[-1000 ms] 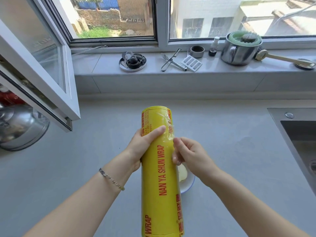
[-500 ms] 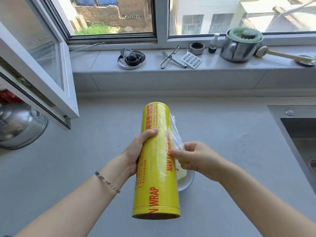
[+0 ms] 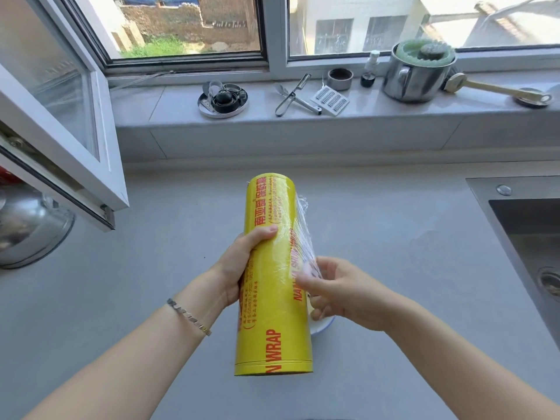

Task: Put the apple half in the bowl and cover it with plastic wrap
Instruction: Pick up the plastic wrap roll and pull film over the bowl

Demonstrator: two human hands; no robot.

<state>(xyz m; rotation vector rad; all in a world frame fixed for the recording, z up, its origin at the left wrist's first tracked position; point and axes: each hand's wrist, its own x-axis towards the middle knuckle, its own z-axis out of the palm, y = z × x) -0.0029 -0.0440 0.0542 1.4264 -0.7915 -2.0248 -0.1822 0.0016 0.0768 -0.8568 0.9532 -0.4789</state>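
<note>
Grey matte countertop below a window holds a white bowl, mostly hidden behind the plastic wrap roll, a smooth yellow cylinder printed "WRAP" in red. Its long axis points away from the person, above the bowl. Left hand curls round its middle; right hand pinches crinkled clear film at the roll's side

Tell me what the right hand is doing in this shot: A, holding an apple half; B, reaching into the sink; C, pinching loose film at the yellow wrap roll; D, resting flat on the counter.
C: the right hand pinches the clear film lifted off the yellow wrap roll, which the left hand grips above the counter.
</note>
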